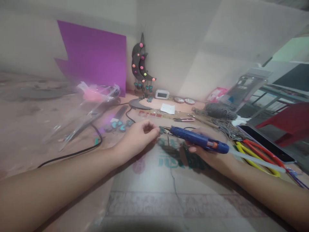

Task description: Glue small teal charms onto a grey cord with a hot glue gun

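Note:
My right hand (205,151) is wrapped round a blue hot glue gun (198,139), and a clear glue stick (256,158) sticks out of its back end. The gun's nozzle points left, close to my left fingertips. My left hand (142,135) pinches a small dark teal piece (162,130) between thumb and finger; its exact kind is blurred. A thin grey string (173,180) runs from near the nozzle down over the printed sheet (149,180). Left of my left hand lie several small turquoise and grey pieces (118,125).
A grey crescent (140,103) lies behind my hands, below a hanging moon ornament (142,62). Pink-handled snips (184,119), grey yarn (220,111), a phone (263,141) and red and yellow-handled tools (260,153) lie to the right. Purple card (96,58), plastic wrapping (94,96) and a black cable (72,154) are left.

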Demonstrator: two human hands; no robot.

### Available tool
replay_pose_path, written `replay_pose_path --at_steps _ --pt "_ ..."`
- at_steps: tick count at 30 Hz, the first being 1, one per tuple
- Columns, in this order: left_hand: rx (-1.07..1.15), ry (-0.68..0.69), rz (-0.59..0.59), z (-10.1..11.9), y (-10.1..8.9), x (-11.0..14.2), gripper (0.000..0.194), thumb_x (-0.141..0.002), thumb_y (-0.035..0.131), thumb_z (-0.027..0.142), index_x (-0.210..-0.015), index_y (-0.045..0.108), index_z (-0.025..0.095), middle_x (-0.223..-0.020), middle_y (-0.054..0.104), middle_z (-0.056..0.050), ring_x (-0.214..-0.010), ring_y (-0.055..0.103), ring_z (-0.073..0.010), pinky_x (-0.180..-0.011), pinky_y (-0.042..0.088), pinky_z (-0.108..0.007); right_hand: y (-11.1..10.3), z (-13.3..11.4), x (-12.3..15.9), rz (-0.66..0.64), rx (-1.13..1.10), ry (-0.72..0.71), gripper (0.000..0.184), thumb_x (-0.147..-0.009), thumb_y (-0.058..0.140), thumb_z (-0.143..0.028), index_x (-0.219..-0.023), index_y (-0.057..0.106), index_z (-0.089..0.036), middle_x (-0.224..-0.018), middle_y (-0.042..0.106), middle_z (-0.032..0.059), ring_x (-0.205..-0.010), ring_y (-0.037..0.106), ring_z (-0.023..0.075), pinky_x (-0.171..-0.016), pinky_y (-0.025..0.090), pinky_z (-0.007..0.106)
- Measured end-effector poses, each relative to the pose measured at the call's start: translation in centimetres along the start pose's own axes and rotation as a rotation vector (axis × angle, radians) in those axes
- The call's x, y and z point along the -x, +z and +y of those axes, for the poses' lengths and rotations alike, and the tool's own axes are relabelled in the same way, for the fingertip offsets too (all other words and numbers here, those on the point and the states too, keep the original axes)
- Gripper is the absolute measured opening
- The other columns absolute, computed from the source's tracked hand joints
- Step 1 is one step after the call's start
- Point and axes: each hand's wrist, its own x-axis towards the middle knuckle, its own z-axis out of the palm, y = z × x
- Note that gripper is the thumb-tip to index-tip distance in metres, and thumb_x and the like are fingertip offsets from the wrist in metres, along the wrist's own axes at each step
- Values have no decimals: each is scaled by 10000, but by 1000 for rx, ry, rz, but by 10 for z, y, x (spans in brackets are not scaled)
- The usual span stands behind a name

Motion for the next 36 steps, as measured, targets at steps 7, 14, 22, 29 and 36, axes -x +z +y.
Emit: replay_pose_path --at_steps 7,14,22,29,36 --pt "17 29 -9 -5 1 0 179 -875 577 351 -782 572 197 -703 667 6 -659 621 -151 -617 461 -257 0 -1 -3 -29 72 66 225 -766 691 -398 -681 568 -230 -610 616 -20 -562 585 153 -529 459 259" --pt "-1 34 -24 -7 0 0 193 -889 569 362 -787 566 199 -713 669 5 -662 627 -148 -611 458 -253 0 -3 -5 -9 131 -53 229 -782 687 -375 -656 566 -228 -543 528 -32 -507 509 133 -502 405 242" --pt "-26 27 -21 -3 0 0 197 -884 571 350 -764 567 194 -705 665 2 -666 633 -149 -606 457 -253 0 1 -5 12 152 -26 264 -766 694 -423 -642 570 -226 -531 531 -25 -494 496 135 -492 398 252" --pt "-21 23 -18 -5 0 0 199 -881 570 369 -777 564 200 -701 665 8 -649 630 -152 -588 452 -251 -1 -2 -6 1 178 -29 264 -777 683 -419 -635 567 -229 -529 519 -30 -488 485 129 -477 387 247" --pt "-16 36 -17 -3 1 1 198 -873 570 363 -761 564 200 -687 663 3 -639 628 -153 -574 447 -247 1 0 -6 23 170 -9 291 -750 698 -450 -628 562 -223 -530 531 -29 -490 491 130 -483 385 249"
